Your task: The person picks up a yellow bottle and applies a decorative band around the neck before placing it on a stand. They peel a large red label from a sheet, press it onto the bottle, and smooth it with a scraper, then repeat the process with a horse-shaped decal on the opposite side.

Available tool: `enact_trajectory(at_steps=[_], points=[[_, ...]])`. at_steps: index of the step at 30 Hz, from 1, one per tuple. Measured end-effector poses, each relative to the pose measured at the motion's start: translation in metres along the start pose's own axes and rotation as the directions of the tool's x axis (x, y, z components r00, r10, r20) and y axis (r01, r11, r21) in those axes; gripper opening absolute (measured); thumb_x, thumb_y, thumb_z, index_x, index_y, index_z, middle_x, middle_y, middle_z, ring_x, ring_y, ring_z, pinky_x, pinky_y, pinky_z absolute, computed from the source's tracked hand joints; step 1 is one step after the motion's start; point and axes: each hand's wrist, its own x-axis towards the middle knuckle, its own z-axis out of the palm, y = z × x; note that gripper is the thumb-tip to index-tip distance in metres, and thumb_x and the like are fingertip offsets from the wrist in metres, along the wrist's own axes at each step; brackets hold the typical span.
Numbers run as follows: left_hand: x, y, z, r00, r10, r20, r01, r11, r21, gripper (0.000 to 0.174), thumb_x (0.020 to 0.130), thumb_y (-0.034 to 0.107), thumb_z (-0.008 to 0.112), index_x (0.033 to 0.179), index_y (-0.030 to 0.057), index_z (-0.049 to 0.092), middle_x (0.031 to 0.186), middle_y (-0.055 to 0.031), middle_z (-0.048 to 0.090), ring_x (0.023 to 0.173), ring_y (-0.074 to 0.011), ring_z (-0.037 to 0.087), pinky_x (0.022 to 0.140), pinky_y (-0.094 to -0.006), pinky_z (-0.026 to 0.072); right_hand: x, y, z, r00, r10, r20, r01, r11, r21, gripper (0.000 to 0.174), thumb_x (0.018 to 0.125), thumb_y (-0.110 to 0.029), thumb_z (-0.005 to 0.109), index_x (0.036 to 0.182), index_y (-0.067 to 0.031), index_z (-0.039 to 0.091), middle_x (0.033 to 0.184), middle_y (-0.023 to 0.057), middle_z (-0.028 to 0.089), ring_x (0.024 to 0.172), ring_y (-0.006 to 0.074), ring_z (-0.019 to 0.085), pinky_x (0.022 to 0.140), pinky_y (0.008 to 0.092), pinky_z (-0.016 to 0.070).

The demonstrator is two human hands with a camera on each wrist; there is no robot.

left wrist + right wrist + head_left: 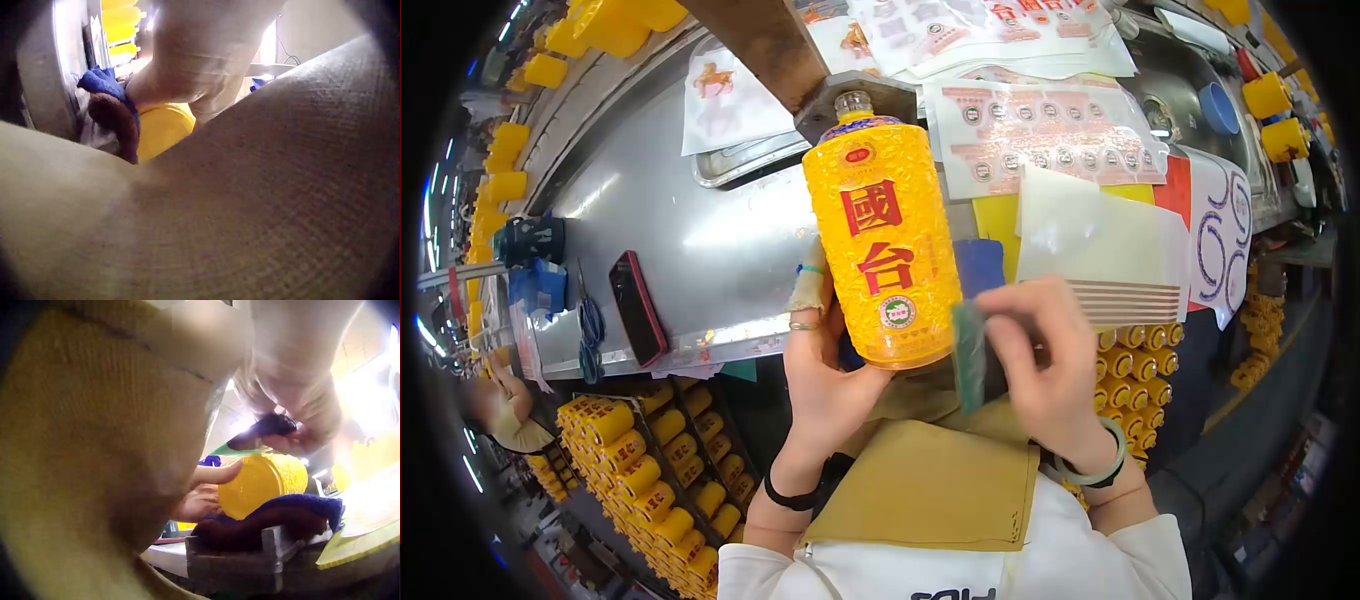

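Observation:
A yellow textured bottle (930, 240) with red characters and a small round green-and-white label lies tilted, its clear neck toward the wooden post. My left hand (825, 390) holds it near the base, the thumb against the bottom end and a taped finger along its left side. Pinched between the thumb and fingers of my right hand (1050, 365) is a flat green scraper (970, 360), close beside the bottle's lower right edge. In the right wrist view, the scraper (240, 445) overlaps the top of the bottle (250, 487), above a blue cloth pad (306, 503).
A wooden post (760, 45) with a metal plate stands at the bottle's neck. Printed sticker sheets (1045, 130) and a translucent sheet (1100, 240) lie at right. A red phone (640, 308) and scissors (590, 325) lie at left. Stacked yellow bottles (635, 465) stand below the table edge.

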Motion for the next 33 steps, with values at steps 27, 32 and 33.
enact_trajectory(at_steps=[27,32,33], points=[[-0.005,0.009,0.009,0.916,0.400,-0.020,-0.328,0.778,0.536,0.097,0.074,0.002,0.089,0.155,-0.0081,0.037,0.151,-0.0212,0.049,0.132,-0.0292,0.058,0.109,-0.0393,0.0492,0.001,-0.019,0.011,0.980,-0.197,0.026,0.195,0.979,0.066,0.018,0.083,0.005,0.076,0.099,-0.0022,0.071,0.088,0.0111,0.065,0.073,0.0253,0.064,0.062,0.0341,0.0517],[-0.008,0.000,-0.002,0.932,0.361,0.022,-0.326,0.814,0.480,0.097,0.076,0.002,0.088,0.155,-0.0108,0.033,0.156,-0.0251,0.046,0.137,-0.0312,0.055,0.111,-0.0410,0.0481,-0.008,-0.006,0.002,1.000,-0.011,-0.017,0.012,1.000,0.017,0.017,0.084,0.005,0.075,0.099,-0.0025,0.071,0.089,0.0104,0.064,0.075,0.0230,0.065,0.064,0.0326,0.0517],[-0.007,0.000,-0.003,0.944,0.329,0.030,-0.310,0.849,0.428,0.093,0.077,0.000,0.085,0.155,-0.0106,0.034,0.158,-0.0235,0.043,0.139,-0.0304,0.054,0.113,-0.0422,0.0466,-0.009,-0.005,0.001,0.999,0.039,-0.017,-0.038,0.998,0.039,0.016,0.085,0.005,0.074,0.099,-0.0026,0.071,0.088,0.0103,0.064,0.075,0.0227,0.065,0.065,0.0324,0.0516]])
